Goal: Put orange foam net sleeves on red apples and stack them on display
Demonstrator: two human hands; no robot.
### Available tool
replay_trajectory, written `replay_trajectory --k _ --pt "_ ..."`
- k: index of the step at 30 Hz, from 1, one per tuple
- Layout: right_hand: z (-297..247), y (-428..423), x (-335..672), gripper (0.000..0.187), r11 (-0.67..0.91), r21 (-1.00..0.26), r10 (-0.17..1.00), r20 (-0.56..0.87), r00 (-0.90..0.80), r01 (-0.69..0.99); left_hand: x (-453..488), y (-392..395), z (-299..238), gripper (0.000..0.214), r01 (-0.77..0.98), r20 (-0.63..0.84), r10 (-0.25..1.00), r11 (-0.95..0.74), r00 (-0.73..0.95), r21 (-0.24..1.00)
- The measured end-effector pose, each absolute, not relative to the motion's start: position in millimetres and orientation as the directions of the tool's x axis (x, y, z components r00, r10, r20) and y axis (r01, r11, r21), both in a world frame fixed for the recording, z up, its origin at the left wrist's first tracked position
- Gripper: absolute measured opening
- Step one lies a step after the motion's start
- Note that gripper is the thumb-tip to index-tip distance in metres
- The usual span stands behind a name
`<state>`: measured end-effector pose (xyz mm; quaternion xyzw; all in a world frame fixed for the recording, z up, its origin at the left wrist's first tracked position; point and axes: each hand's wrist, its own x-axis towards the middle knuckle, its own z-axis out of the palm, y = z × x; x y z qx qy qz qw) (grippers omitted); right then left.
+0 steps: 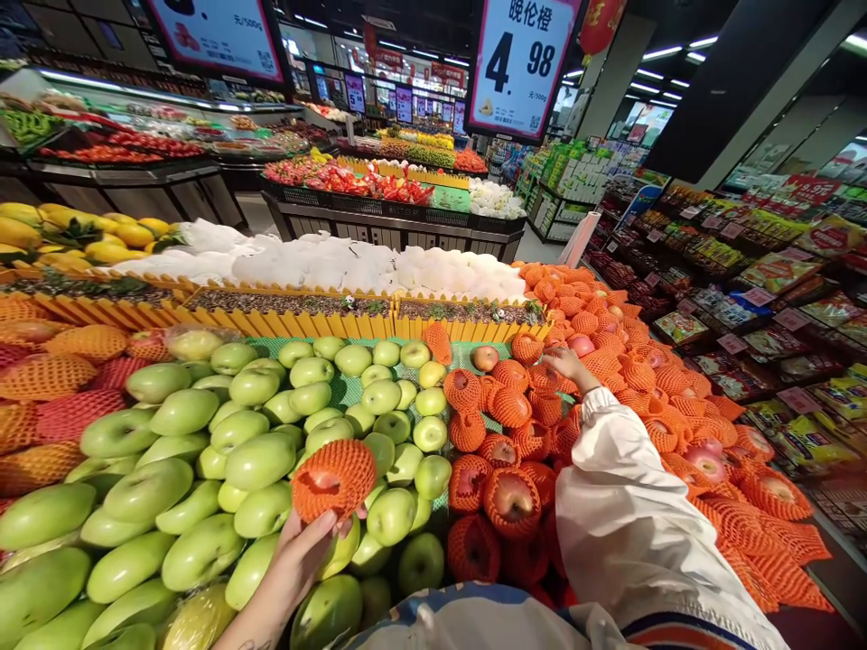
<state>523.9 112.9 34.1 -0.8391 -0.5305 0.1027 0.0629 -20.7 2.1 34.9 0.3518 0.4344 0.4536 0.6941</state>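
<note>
At 9 o'clock of the display, large green mangoes lie stacked against net-wrapped fruit at the far left edge. More than ten mangoes show; an exact count is not possible.

At 7 o'clock, the left hand is raised palm-up, its fingers closed under one netted apple. The apple sits above the green apples, clear of the pile. One apple is held. For a secure hold, judged from this view: keep the fingers cupped beneath the fruit so the foam net does not slide off, and keep the apple level over the pile.

At the centre, the green apples number well over twenty, loose and unwrapped, on a green mat.

At 1 o'clock, the right hand, in a white sleeve, reaches far into the red apples in orange nets. Its fingers rest on the fruit; whether they are closed on one cannot be told. A steady reach should avoid dragging the sleeve across the nets beneath it. These apples number several dozen.

At 12 o'clock hangs one price sign reading 4.98.
</note>
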Motion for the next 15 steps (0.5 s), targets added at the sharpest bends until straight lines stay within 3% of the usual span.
replay_trajectory --k 4,7,15 --pt "31 115 524 0.085 -0.344 -0.141 0.923 -0.234 0.307 0.928 -21 0 36 0.047 -0.329 -0.297 0.935 0.346 0.191 0.879" --pt "19 114 517 0.08 -0.299 -0.094 0.923 -0.282 0.263 0.949 -21 -1 35 0.046 -0.328 -0.303 0.936 0.348 0.181 0.878" --pt "18 120 492 0.052 -0.35 0.003 0.922 -0.174 0.345 0.937 -28 0 33 0.04 -0.314 -0.264 0.939 0.324 0.22 0.892"
